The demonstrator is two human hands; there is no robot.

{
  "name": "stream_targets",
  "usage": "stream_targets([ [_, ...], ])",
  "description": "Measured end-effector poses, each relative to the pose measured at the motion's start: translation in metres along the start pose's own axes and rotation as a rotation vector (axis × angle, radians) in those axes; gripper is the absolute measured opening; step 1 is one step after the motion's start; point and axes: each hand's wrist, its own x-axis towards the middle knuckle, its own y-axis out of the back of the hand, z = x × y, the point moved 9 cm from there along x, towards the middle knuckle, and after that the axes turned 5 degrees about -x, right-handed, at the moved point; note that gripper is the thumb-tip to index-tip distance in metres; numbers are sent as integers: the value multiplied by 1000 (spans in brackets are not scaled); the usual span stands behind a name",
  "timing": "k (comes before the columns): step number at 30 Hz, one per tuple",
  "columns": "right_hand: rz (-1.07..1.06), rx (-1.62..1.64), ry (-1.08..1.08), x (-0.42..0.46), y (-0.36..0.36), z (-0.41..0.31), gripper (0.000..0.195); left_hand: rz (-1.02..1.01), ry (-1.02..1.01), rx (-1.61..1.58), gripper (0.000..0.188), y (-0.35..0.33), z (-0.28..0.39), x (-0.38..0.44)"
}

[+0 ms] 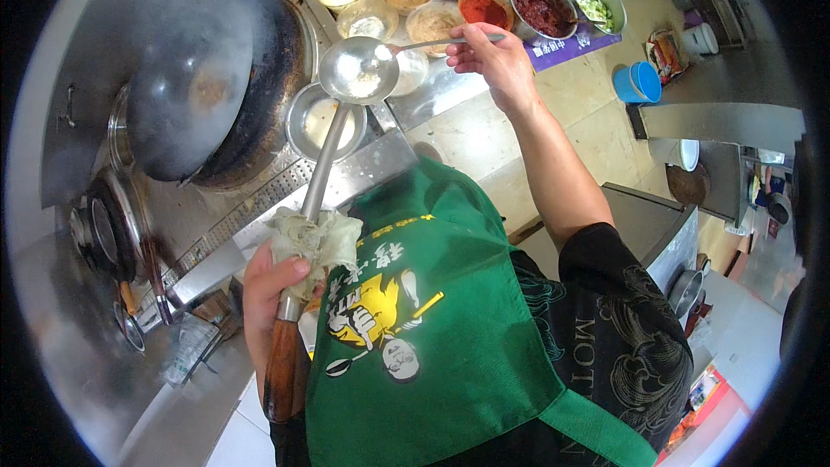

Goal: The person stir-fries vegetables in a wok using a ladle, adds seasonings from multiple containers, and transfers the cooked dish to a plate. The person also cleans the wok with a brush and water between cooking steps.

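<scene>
My left hand [279, 279] grips the metal shaft of a long ladle [331, 149] through a pale cloth [314, 243]; its wooden handle end [282, 370] points down towards my body. The ladle's round bowl [358, 70] is held over the counter by the seasonings, with a little pale matter in it. My right hand [483, 55] pinches the handle of a small metal spoon [447, 43], whose head is at the ladle's right rim. Just below the ladle's bowl stands a metal bowl with whitish liquid [321, 123].
A dark wok [272, 91] sits on the range at the left, with a second round pan or lid [188, 91] tilted against it amid steam. Seasoning bowls, including red powder [485, 10], dark red paste [543, 8] and chopped green onion [593, 3], crowd the counter. Strainers [107, 227] hang at the far left.
</scene>
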Motion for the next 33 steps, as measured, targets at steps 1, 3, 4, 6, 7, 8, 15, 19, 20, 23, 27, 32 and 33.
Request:
stream_targets([
  [1,-13,-6,8,-1,-3,-2,33,12,-6,1,48,-1,0,0],
  [3,-38,-17,24,-3,-9,-6,33,23,-13,-2,48,-3,0,0],
  [4,-11,-80,122,-2,-10,-10,26,20,-15,-6,49,-4,1,1],
  [6,164,-145,297,-6,4,-28,26,17,-21,-22,49,-5,0,2],
  [7,250,-176,385,-9,10,-36,26,16,-25,-35,49,-3,0,3],
  [8,276,-179,398,-9,15,-42,26,14,-29,-48,49,-3,-1,3],
  [15,24,-607,176,26,-4,44,31,65,-78,-37,47,9,-1,-2],
  [19,-62,-617,86,25,-15,67,31,95,-68,-18,47,13,-1,-6],
  [20,-73,-600,71,25,-15,73,31,79,-64,-19,47,14,-1,-6],
  [23,-80,-487,17,28,-15,82,31,123,-61,-8,46,22,-5,-12],
  [27,-16,-351,-8,24,-1,63,31,154,-54,2,45,21,-4,-14],
  [32,3,-238,84,19,0,30,31,105,-42,6,44,22,-9,-6],
  [33,20,-238,22,28,7,45,32,105,-36,-6,45,19,-6,-5],
])
